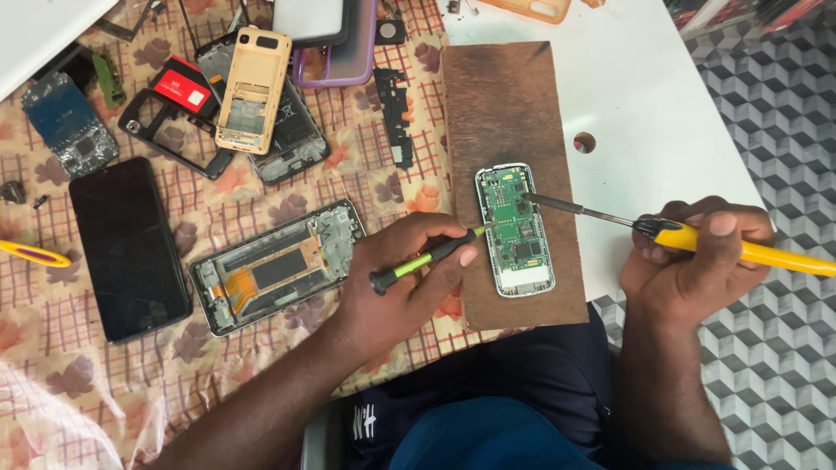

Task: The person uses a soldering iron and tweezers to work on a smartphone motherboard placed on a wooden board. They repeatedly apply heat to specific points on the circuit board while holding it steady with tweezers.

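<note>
Green-handled, the small screwdriver sits pinched in the closed left hand, tip at the bare phone circuit board lying on a wooden board. That board looks light, thin, fragile; edges seem safest. Right hand grips a yellow-handled tool.

Both hands, left and right, curl closed, forearms angled inward.

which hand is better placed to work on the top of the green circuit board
Probably the right hand: its yellow-handled tool already has its tip on the upper part of the circuit board. The left hand holds a green screwdriver whose tip sits at the board's left edge.
</note>
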